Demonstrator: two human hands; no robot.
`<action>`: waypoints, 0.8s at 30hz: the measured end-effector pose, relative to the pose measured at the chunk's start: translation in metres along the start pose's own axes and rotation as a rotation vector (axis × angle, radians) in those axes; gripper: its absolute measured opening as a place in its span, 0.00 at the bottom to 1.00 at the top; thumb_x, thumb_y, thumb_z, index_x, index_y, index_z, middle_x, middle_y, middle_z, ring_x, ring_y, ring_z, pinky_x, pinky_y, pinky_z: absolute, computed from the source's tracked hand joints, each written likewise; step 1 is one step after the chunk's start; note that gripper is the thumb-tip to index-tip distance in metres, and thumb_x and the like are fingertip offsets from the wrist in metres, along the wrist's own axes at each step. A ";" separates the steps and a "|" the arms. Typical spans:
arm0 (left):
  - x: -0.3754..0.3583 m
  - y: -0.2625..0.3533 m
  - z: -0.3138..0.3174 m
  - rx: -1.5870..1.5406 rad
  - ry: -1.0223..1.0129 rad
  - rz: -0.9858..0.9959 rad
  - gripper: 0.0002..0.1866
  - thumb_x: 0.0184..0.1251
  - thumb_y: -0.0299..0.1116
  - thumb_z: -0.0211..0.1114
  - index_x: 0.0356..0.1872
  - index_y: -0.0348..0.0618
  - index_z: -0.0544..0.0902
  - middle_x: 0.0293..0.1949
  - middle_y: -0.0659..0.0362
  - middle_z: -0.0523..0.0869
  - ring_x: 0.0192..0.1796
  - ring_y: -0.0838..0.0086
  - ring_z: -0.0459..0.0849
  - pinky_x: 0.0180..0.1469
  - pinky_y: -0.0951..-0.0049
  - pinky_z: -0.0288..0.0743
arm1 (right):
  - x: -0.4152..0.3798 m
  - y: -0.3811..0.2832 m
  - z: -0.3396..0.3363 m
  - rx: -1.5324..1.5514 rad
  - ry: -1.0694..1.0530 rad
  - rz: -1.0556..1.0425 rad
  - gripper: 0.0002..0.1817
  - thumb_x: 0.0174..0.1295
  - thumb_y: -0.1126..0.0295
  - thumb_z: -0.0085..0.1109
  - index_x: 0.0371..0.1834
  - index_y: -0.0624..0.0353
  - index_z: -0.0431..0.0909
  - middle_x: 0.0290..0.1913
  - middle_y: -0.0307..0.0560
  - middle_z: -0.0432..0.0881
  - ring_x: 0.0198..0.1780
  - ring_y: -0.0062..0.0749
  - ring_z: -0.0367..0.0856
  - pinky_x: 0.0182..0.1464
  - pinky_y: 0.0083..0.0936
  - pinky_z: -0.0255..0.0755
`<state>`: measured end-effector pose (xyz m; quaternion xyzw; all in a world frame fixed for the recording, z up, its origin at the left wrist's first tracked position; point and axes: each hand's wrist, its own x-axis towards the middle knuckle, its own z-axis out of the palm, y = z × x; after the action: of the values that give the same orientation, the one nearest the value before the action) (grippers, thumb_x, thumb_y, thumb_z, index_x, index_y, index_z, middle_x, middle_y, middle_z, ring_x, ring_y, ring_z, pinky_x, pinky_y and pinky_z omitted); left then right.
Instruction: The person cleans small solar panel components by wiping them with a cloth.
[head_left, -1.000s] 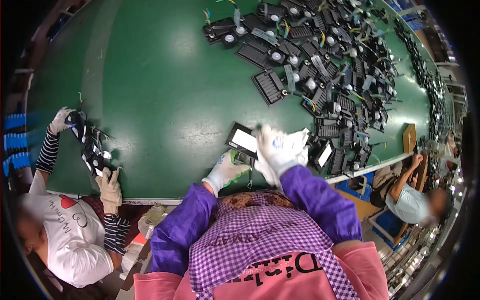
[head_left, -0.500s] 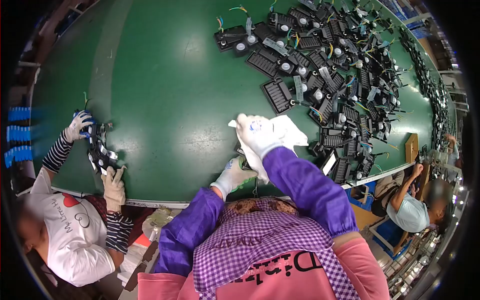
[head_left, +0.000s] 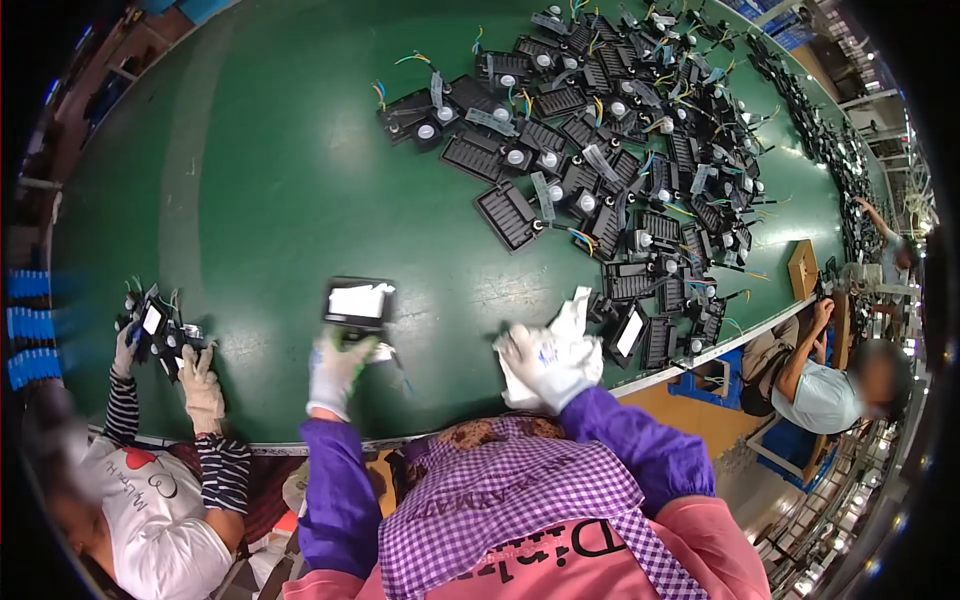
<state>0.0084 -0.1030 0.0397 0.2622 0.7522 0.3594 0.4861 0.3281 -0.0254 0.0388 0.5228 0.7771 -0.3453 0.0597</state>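
Observation:
My left hand (head_left: 341, 374), in a white glove with green on it, grips the near edge of a black floodlight (head_left: 340, 322) over the green table. White patches show on the light's flat face, and a cable with loose wires trails beside the hand. On the right, my gloved right hand (head_left: 545, 368) is closed on a crumpled white cloth (head_left: 567, 325) at the tabletop. Its fingertips are partly hidden in the folds. Beyond that cloth lies a crowd of similar black floodlights (head_left: 507, 217) with ribbed backs, white domes and coloured wires.
To the left, a co-worker's gloved hands (head_left: 202, 388) handle more black lights (head_left: 165, 335) on the green table (head_left: 270, 200). Blue stacked parts (head_left: 33, 322) stand at the far left edge. At the right edge are a cardboard box (head_left: 803, 268) and another seated person (head_left: 822, 395).
My left hand has moved left, bringing the floodlight out from beside the cloth. My right hand has come down nearer the table edge with the cloth. The view has shifted somewhat.

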 end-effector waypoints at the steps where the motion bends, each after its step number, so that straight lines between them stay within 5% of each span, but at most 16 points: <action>1: 0.001 0.015 -0.002 0.701 0.360 0.111 0.25 0.59 0.36 0.73 0.56 0.34 0.80 0.50 0.48 0.86 0.51 0.62 0.85 0.54 0.61 0.79 | -0.017 0.004 0.000 -0.048 0.015 -0.007 0.17 0.69 0.50 0.52 0.46 0.50 0.77 0.40 0.52 0.86 0.47 0.52 0.84 0.55 0.49 0.72; 3: 0.004 0.061 0.003 1.137 0.673 0.323 0.24 0.59 0.40 0.71 0.55 0.37 0.81 0.52 0.43 0.85 0.58 0.56 0.81 0.61 0.54 0.74 | -0.039 0.014 0.004 -0.242 0.006 0.009 0.19 0.68 0.49 0.52 0.51 0.48 0.78 0.45 0.48 0.86 0.51 0.48 0.84 0.58 0.47 0.71; 6: 0.032 0.115 0.076 0.712 0.453 0.830 0.21 0.61 0.38 0.69 0.55 0.42 0.81 0.48 0.46 0.84 0.54 0.51 0.81 0.57 0.56 0.75 | -0.043 0.003 -0.021 -0.204 0.030 0.137 0.16 0.66 0.52 0.55 0.45 0.52 0.76 0.44 0.54 0.86 0.46 0.52 0.85 0.55 0.46 0.72; 10: 0.076 0.175 0.195 0.650 -0.032 0.913 0.21 0.65 0.42 0.64 0.54 0.40 0.81 0.45 0.45 0.84 0.50 0.48 0.82 0.53 0.57 0.77 | -0.022 0.044 0.010 -0.158 0.054 0.133 0.14 0.67 0.54 0.55 0.45 0.51 0.76 0.43 0.51 0.86 0.46 0.48 0.85 0.50 0.45 0.73; 15: 0.109 0.192 0.294 1.299 -0.096 0.857 0.19 0.67 0.46 0.61 0.49 0.41 0.81 0.43 0.50 0.88 0.48 0.64 0.87 0.47 0.60 0.80 | -0.028 0.045 0.005 -0.106 0.079 0.082 0.17 0.63 0.52 0.58 0.48 0.50 0.77 0.42 0.52 0.85 0.45 0.48 0.85 0.50 0.45 0.74; 18: 0.122 0.192 0.291 1.023 -0.194 0.760 0.18 0.69 0.44 0.58 0.48 0.41 0.81 0.42 0.48 0.88 0.46 0.54 0.87 0.49 0.57 0.79 | -0.023 0.057 0.018 -0.051 0.125 0.075 0.17 0.63 0.53 0.58 0.48 0.51 0.77 0.43 0.53 0.85 0.46 0.50 0.85 0.51 0.46 0.75; 20: 0.125 0.200 0.272 0.851 -0.405 0.529 0.23 0.65 0.48 0.62 0.53 0.43 0.80 0.47 0.43 0.86 0.54 0.51 0.84 0.56 0.54 0.76 | -0.021 0.058 0.019 -0.021 0.120 0.097 0.16 0.62 0.55 0.60 0.46 0.53 0.76 0.41 0.55 0.85 0.46 0.51 0.84 0.49 0.46 0.75; 24: 0.090 0.173 0.235 0.916 -0.460 0.816 0.26 0.57 0.43 0.71 0.53 0.42 0.76 0.50 0.45 0.76 0.53 0.50 0.81 0.54 0.54 0.76 | -0.019 0.058 0.018 0.043 0.172 0.084 0.14 0.62 0.57 0.61 0.41 0.54 0.77 0.40 0.52 0.85 0.45 0.52 0.84 0.49 0.45 0.75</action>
<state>0.1967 0.1359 0.0656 0.7773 0.5460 0.0928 0.2984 0.3809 -0.0383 0.0060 0.5839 0.7491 -0.3130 -0.0039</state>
